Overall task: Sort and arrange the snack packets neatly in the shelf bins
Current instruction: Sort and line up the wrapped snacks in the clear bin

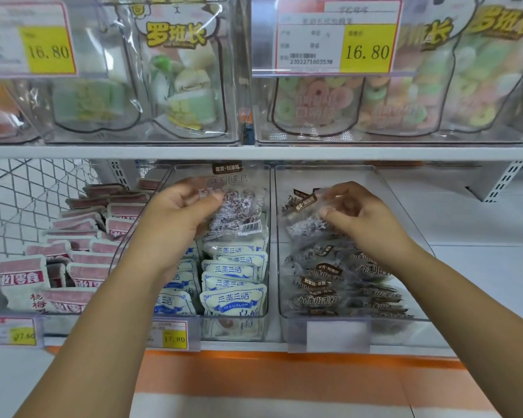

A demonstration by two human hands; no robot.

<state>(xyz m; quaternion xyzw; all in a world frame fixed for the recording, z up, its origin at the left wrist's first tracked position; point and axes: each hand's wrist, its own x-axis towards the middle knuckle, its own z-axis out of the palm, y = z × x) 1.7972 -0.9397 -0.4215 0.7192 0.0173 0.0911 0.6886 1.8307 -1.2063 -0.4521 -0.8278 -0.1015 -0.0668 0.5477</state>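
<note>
Left hand [175, 215] fingers grip clear packet of dark plums [239, 212] above middle clear plastic bin [268, 297]; right hand [366, 218] fingers pinch similar packet [302, 221] above right bin [400, 194].

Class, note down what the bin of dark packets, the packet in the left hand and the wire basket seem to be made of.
Bin: rigid clear plastic, glossy; the dark packets show through its walls.
Packet in the left hand: thin clear film, probably plastic; it creases and glints.
Wire basket: probably white-coated metal; thin crossing rods.
</note>
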